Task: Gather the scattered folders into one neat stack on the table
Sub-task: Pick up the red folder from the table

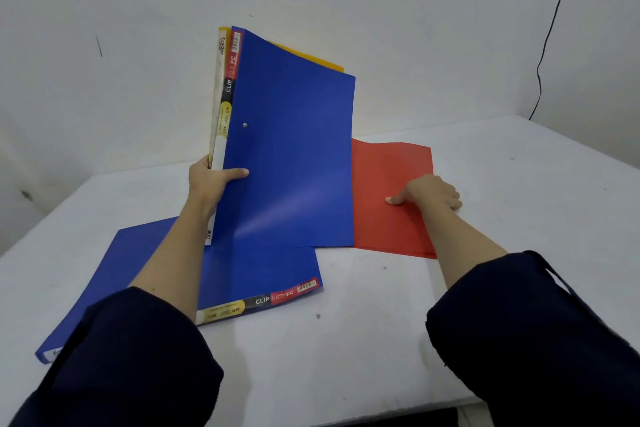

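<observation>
My left hand [211, 180] grips the spine edge of a blue clip folder [291, 149] held upright above the table, with a yellow folder [311, 57] pressed behind it. A second blue folder [256, 274] lies flat on the white table [346, 340] beneath my left forearm, its labelled spine facing me. To the right, a red folder [388, 218] lies flat, partly hidden behind the raised blue one. My right hand [429, 194] rests on the red folder with its fingers curled and the thumb pressing on the cover.
A white wall [415, 28] rises just behind the table. A black cable [550, 38] hangs down the wall at the right. The table's near edge [398, 414] runs along the bottom of the view.
</observation>
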